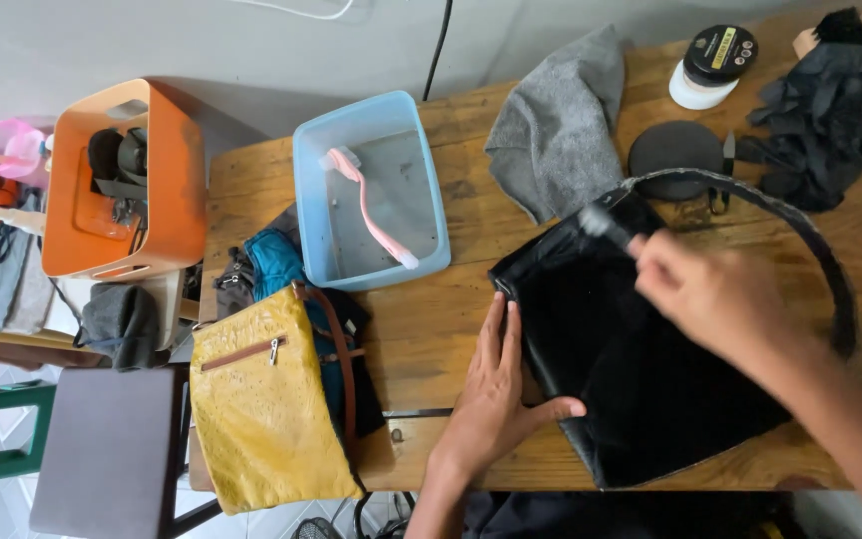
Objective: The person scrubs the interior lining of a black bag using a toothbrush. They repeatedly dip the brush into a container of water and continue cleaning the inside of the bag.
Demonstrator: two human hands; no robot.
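A black leather bag [641, 389] lies flat on the wooden table [451, 339], its long strap [830, 269] arching to the right. My left hand [496, 394] rests flat on the bag's left edge, fingers spread, pinning it down. My right hand [700, 294] is closed around a small brush [606, 222] whose blurred head touches the bag's upper corner.
A blue plastic tub [313, 200] holds a pink brush [371, 215]. A grey cloth [561, 130], round black lid [675, 150], polish tin [715, 60] and black gloves [825, 115] lie at the back. A yellow bag [261, 409] overhangs the left edge beside an orange basket [167, 190].
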